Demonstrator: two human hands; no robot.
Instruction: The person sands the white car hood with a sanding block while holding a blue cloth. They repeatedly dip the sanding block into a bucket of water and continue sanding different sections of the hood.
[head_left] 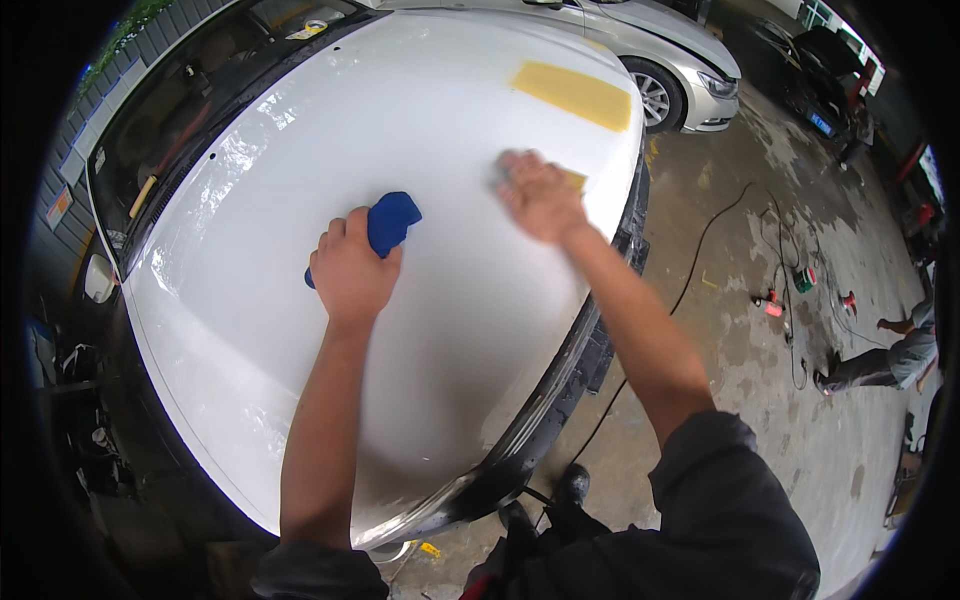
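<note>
My left hand (352,268) is closed round a bunched blue cloth (393,222) and rests on the white car hood (440,330). Part of the cloth sticks out past the thumb, and a bit more shows at the hand's left side. Toward the hood's front edge, my right hand (541,196) lies over the surface, smeared by motion. Something greyish shows at its fingertips, too blurred to name. A small yellow patch (574,181) peeks out beside that hand, mostly hidden. Farther off, a larger yellow patch (573,95) marks the hood.
A silver car (690,75) stands beyond the hood. Cables (705,235), a green can (805,279) and a red tool (769,305) lie on the wet-looking floor. Another person (890,355) is at the right. The windshield (190,110) borders the hood's left.
</note>
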